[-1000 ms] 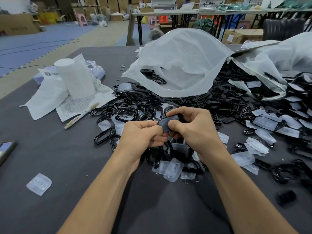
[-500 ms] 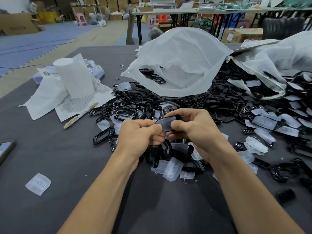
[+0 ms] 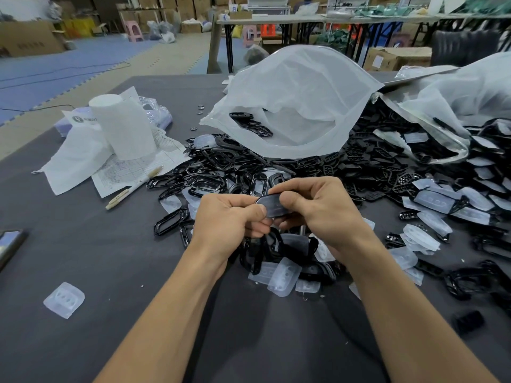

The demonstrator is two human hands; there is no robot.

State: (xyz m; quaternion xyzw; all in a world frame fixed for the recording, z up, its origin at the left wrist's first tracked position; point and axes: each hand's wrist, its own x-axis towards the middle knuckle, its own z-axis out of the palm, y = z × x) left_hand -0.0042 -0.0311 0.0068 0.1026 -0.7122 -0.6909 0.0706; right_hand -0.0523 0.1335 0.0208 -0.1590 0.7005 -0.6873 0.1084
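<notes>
Head view: both hands [image 3: 276, 214] pinch black part [image 3: 272, 207]

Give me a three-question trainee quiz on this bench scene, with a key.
1. True or false: the left hand and the right hand both pinch the black oval part.
2. What lies partly on the printed sheet beside the white roll? A) a pen B) scissors C) a knife
3. Fill in: the lone clear cap on the grey table lies to the ___ of both hands.
Key: 1 true; 2 A; 3 left.
</notes>
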